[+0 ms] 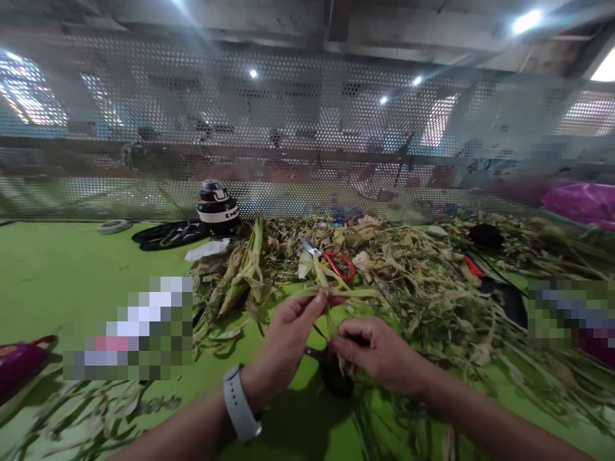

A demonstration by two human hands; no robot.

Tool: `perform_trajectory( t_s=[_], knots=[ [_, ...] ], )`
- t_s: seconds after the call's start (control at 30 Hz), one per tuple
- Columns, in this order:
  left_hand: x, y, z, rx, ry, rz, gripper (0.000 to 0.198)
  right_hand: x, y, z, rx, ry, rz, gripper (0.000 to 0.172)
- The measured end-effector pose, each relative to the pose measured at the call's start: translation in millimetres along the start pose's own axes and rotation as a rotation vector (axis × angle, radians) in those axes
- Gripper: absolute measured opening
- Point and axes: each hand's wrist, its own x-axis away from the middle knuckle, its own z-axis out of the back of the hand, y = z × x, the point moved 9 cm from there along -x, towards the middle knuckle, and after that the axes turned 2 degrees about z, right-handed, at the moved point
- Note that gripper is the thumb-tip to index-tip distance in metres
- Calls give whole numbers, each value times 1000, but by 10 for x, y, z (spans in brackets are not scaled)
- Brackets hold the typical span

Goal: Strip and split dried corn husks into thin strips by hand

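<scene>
My left hand [296, 328], with a light grey watch on its wrist, pinches a bundle of pale husk strips [321, 278] between thumb and fingertips. Close by on the right, my right hand [369, 349] is closed with thumb and forefinger on the lower end of a strip hanging from that bundle. Red-handled scissors [336, 264] lie just beyond my fingertips, blades pointing up and left. Beneath my hands is a black object [336, 378] that I cannot make out, partly hidden by them.
Dried husks and leaves [423, 269] spread over the green table [120, 262]. Toward the back left stand a black jar-like container [218, 211], black coiled material [168, 235] and a white ring [114, 226]. A perforated metal screen [298, 128] closes the far side. A purple bag [583, 203] sits far right.
</scene>
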Motion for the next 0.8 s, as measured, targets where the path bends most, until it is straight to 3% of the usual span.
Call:
perform_trajectory(
  t_s=[0.1,0.23,0.3,0.4,0.5,0.57,0.73,0.8],
  knots=[
    [-30,-24,44,78,6,79,27,6,88,-120,-120,-82,-69,33],
    [-30,-91,101,35,37,170,25,74,24,-77,42,-109,-79,39],
    [-23,-104,98,-35,11,172,23,90,-92,141,136,-6,-40,43],
    [-4,-114,22,-115,-76,152,25,94,-176,614,129,304,-28,47],
    [36,-125,-117,-171,-183,143,26,-8,38,544,-45,170,-164,47],
    [73,-135,-212,-208,-256,145,28,-59,118,487,-139,147,-156,39],
    [120,-168,-285,-346,-365,123,34,28,149,863,-82,518,-97,32],
    [103,-165,-238,-383,-345,110,34,55,-44,944,109,548,35,32]
  ],
)
